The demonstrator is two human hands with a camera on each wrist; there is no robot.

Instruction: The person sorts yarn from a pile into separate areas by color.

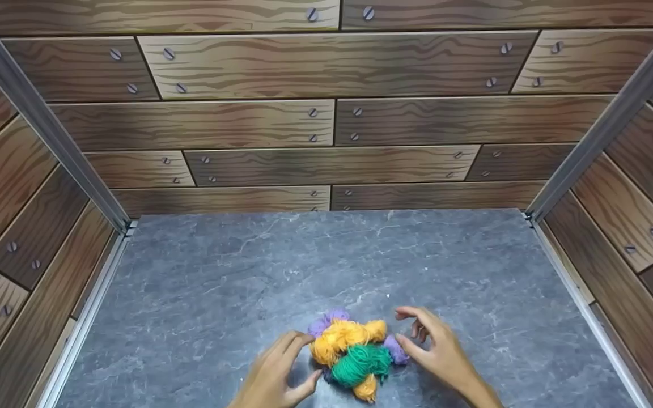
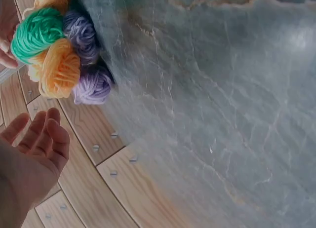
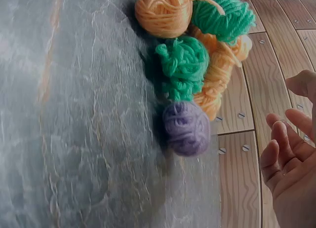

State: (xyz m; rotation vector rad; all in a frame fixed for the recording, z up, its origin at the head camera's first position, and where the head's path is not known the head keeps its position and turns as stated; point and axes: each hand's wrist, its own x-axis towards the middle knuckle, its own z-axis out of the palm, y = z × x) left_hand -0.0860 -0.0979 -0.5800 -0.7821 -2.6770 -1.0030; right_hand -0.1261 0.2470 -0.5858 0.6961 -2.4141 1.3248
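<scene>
A heap of yarn balls lies on the grey marbled table at the near middle. On top sit an orange ball and a green ball. Purple yarn shows behind them, another purple ball at the right, and a small orange one in front. The left wrist view adds a dark bluish-purple ball; in the right wrist view a second green ball appears low in the heap. My left hand is beside the heap's left side, thumb and fingers apart. Opposite, my right hand holds nothing, its fingers loosely bent.
The marbled tabletop extends behind and to both sides of the heap. Wood-patterned walls enclose it at the back, left and right, with grey metal rails along the edges.
</scene>
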